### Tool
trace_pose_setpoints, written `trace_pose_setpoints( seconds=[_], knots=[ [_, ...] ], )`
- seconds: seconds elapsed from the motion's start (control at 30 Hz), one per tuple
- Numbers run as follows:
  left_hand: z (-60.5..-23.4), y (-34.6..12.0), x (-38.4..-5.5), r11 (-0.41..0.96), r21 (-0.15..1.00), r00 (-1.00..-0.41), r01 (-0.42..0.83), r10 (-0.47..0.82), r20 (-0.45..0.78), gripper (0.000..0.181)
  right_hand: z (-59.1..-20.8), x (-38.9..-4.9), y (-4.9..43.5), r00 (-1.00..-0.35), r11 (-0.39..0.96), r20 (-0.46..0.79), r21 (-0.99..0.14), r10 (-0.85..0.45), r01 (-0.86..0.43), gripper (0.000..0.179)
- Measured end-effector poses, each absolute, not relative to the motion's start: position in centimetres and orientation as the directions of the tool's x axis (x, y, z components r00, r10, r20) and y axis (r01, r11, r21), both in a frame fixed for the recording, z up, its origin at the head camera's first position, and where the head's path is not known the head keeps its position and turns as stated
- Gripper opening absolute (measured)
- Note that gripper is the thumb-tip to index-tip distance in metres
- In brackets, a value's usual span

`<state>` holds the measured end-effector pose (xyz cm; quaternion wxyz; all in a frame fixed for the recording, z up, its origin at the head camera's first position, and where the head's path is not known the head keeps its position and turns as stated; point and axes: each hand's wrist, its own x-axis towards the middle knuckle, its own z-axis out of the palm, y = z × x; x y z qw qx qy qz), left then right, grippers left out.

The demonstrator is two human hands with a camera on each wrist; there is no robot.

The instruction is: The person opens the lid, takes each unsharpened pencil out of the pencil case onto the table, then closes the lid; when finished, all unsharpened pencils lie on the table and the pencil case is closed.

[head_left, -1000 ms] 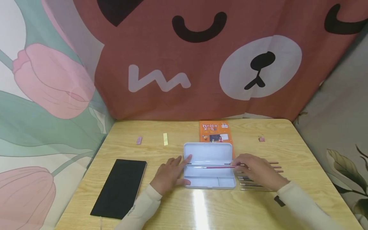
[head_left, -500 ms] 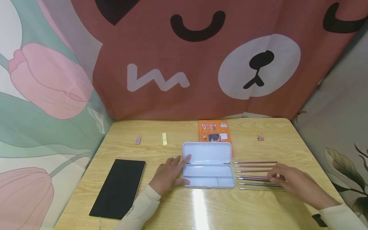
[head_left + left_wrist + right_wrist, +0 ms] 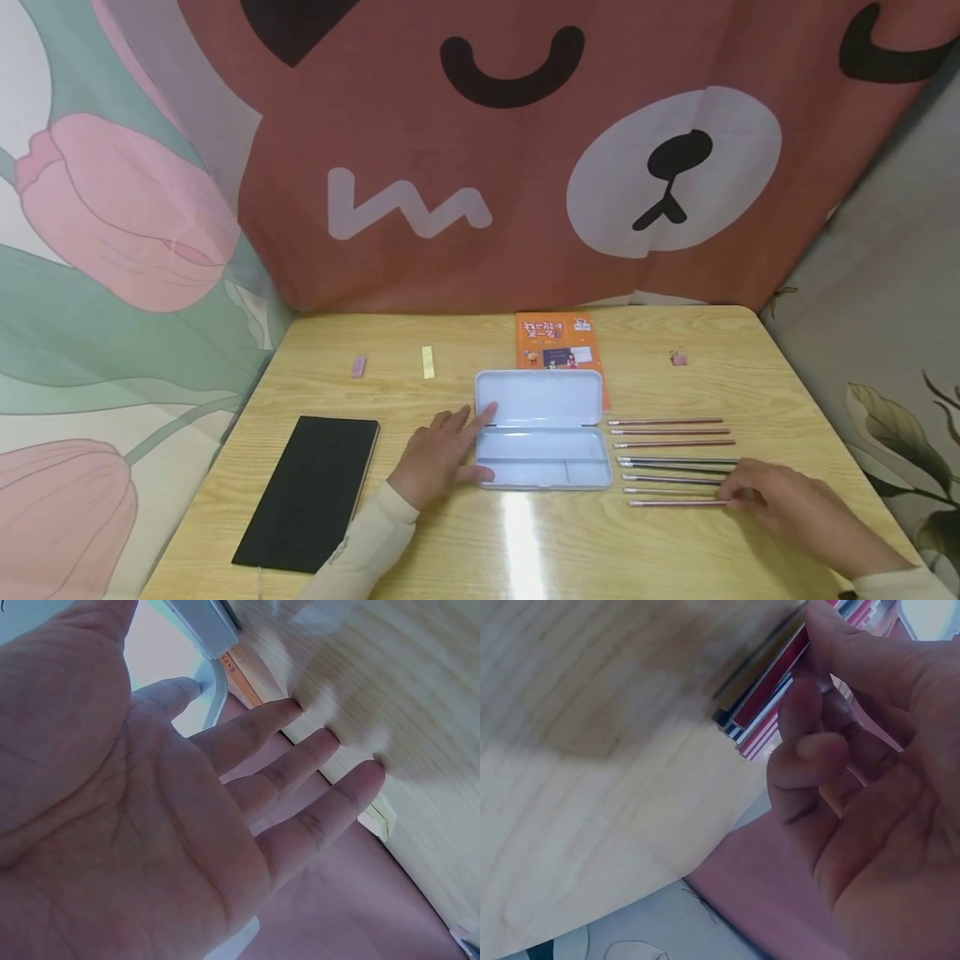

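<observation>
An open white pencil case (image 3: 540, 443) lies with its lid (image 3: 538, 398) tipped back and its compartments bare. My left hand (image 3: 442, 458) rests at the case's left side, index finger on the lid and thumb at the front tray; the other fingers are spread on the table in the left wrist view. To the right of the case, several eraser-tipped pencils (image 3: 675, 443) lie in a row. My right hand (image 3: 783, 512) pinches the plain end of a red pencil (image 3: 675, 503) at the front of that row, thumb against index finger (image 3: 802, 701) in the right wrist view.
A black notebook (image 3: 307, 492) lies at the left. Farther back are a pink eraser (image 3: 358, 366), a yellow strip (image 3: 428, 362) and a small pink clip (image 3: 678, 358). An orange book (image 3: 558, 340) lies partly under the case lid.
My right hand has carried the red pencil from over the case to the right, then forward past the other pencils to the row's front. The left hand stays put.
</observation>
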<state>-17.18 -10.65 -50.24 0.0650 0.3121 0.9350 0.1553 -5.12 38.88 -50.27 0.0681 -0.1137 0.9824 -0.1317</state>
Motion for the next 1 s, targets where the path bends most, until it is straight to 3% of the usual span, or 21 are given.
trace_pose_setpoints(
  seconds=[0.33,0.67,0.87,1.0],
  knots=[
    [-50.3,-10.6,-17.3,0.758,0.340,-0.799,0.556,0.601,-0.032,0.099,-50.8,-5.0,38.3,-0.977,0.954,-0.104,-0.257,-0.185,-0.153,0.027],
    [-50.1,-10.6,-17.3,0.761,0.325,-0.798,0.562,0.602,-0.029,0.099,-49.3,-5.8,37.4,-0.985,0.952,-0.105,-0.291,-0.134,-0.098,0.005],
    [-49.9,-10.8,-17.4,0.748,0.299,-0.786,0.593,0.618,0.013,0.097,-48.9,-6.3,35.9,-0.989,0.947,0.022,-0.284,-0.148,-0.148,0.012],
    [-49.6,-10.9,-17.8,0.753,0.246,-0.787,0.610,0.612,0.078,0.094,-48.9,-7.0,34.6,-0.981,0.944,0.106,-0.274,-0.162,-0.186,0.036]
  ],
)
